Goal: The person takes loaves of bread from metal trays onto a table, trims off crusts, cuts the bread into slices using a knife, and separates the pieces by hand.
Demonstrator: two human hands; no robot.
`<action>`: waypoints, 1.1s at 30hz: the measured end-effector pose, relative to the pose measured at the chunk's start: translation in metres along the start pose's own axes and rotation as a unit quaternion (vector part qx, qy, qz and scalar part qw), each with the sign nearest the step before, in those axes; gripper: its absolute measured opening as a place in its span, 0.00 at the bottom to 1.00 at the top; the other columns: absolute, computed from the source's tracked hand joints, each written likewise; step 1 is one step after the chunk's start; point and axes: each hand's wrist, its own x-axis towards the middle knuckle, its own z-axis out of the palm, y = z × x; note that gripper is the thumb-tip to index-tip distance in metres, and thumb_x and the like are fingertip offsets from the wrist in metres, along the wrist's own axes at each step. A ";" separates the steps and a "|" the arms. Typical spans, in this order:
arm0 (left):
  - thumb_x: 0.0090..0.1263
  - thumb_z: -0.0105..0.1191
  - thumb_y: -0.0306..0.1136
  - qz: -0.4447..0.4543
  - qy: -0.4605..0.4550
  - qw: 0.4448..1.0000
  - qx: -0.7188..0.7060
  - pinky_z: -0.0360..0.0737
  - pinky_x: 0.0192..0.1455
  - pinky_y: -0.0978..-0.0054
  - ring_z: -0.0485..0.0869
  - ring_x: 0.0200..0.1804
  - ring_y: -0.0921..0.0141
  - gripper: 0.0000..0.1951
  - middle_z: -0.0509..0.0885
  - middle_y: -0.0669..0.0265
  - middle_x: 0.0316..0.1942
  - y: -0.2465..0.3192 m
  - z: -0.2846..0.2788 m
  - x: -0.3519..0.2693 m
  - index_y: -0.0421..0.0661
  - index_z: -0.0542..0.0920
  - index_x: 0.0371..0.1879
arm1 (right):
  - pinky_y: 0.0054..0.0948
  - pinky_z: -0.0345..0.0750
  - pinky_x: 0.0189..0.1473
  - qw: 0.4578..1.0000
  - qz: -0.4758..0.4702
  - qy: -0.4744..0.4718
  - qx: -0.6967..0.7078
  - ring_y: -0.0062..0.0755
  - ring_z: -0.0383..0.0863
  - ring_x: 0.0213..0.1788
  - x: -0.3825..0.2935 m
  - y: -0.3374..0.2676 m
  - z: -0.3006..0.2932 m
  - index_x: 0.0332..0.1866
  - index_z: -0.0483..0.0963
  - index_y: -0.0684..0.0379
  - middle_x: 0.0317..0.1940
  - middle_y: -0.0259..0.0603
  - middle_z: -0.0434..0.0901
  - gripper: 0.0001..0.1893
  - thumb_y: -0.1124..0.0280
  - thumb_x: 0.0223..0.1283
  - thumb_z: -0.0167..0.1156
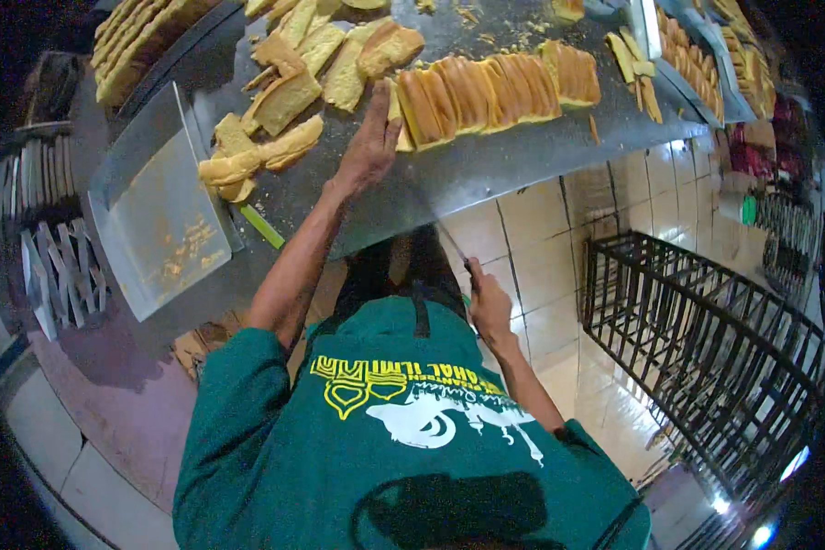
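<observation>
On the metal table (pixel 357 213), a row of golden-topped bread slices (pixel 478 96) stands side by side. My left hand (pixel 371 148) rests against the row's left end, its fingers along a pale end slice (pixel 402 124). In my right hand (pixel 489 302), close to my body below the table's edge, is the dark handle of a long knife (pixel 454 240); its thin blade points up towards the row and is blurred. Loose cut bread pieces (pixel 282 103) lie heaped to the left of the row, some overlapping. A light green strip (pixel 261 225) lies below them.
A metal tray (pixel 165 227) with crumbs sits at the table's left. A large bread slab (pixel 144 45) is at the upper left, and metal trays of bread slices (pixel 687 65) are at the upper right. A dark metal rack (pixel 701 330) stands on the tiled floor at right.
</observation>
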 end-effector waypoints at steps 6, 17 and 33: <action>0.73 0.45 0.27 -0.173 0.078 0.982 0.012 0.65 0.73 0.57 0.67 0.70 0.47 0.34 0.64 0.40 0.71 0.000 -0.047 0.011 0.44 0.51 0.78 | 0.45 0.76 0.35 0.979 -0.173 0.025 -0.107 0.52 0.79 0.32 0.085 0.012 0.004 0.68 0.69 0.48 0.35 0.48 0.79 0.27 0.69 0.62 0.62; 0.76 0.55 0.48 -0.313 -0.014 0.910 -0.270 0.79 0.46 0.74 0.80 0.41 0.74 0.25 0.84 0.65 0.40 0.034 -0.008 0.016 0.40 0.77 0.62 | 0.41 0.76 0.52 0.950 0.038 0.170 0.259 0.49 0.79 0.46 0.208 -0.070 0.007 0.43 0.80 0.64 0.46 0.56 0.79 0.18 0.57 0.63 0.67; 0.74 0.54 0.46 -0.296 0.141 0.702 -0.632 0.82 0.57 0.73 0.83 0.55 0.71 0.30 0.80 0.62 0.58 0.061 -0.023 -0.025 0.41 0.67 0.69 | 0.33 0.78 0.55 0.911 -0.329 0.142 0.205 0.33 0.80 0.56 0.226 -0.035 -0.051 0.62 0.69 0.62 0.56 0.43 0.78 0.16 0.72 0.74 0.54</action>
